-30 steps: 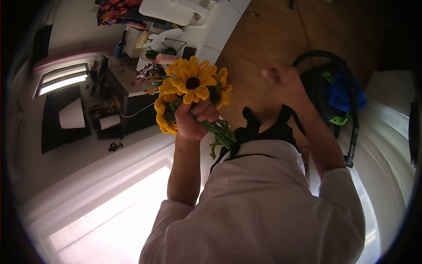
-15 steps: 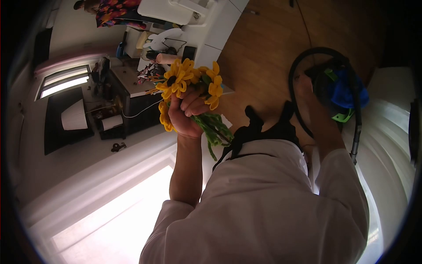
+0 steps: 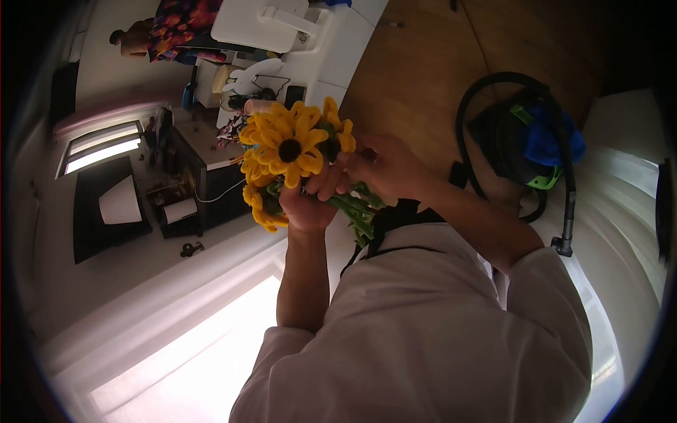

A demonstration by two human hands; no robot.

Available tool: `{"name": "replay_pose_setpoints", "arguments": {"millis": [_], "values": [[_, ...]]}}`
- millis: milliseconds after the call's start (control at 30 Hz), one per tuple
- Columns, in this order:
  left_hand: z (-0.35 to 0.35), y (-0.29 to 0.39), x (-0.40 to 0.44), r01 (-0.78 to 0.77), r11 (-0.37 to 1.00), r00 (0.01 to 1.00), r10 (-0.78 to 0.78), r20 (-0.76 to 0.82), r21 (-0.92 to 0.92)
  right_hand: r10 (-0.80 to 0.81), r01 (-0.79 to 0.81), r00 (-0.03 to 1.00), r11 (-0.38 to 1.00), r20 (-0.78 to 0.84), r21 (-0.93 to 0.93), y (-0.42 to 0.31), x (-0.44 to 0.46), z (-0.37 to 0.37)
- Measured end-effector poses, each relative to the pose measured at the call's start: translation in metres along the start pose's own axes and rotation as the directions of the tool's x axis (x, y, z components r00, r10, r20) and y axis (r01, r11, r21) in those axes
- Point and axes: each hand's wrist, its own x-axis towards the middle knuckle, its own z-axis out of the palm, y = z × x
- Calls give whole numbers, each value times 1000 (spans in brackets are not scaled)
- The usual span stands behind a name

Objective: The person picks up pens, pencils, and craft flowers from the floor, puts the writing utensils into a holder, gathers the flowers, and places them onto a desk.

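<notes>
Yellow flowers (image 3: 285,144): my left hand (image 3: 309,209) closed round their stems (image 3: 358,213); my right hand (image 3: 388,168) beside them, partly curled, hold unclear.

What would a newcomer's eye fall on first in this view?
Most likely the bright yellow flowers near the middle, their stems in the grip of the left hand, with the right hand close beside them. Next might come the glaring bright panel at lower left, then the blue item on the dark machine at right, within its looping black hose.
</notes>
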Motion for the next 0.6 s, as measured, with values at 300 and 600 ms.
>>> {"name": "replay_pose_setpoints", "arguments": {"millis": [300, 600], "values": [[-31, 13, -9, 76, 859, 987, 8, 162, -506, -321, 116, 921, 767, -221, -631, 82, 32, -69], [-27, 2, -12, 200, 800, 962, -50, 269, -566, -35, 39, 993, 998, 112, -38, 47, 9, -77]]}}
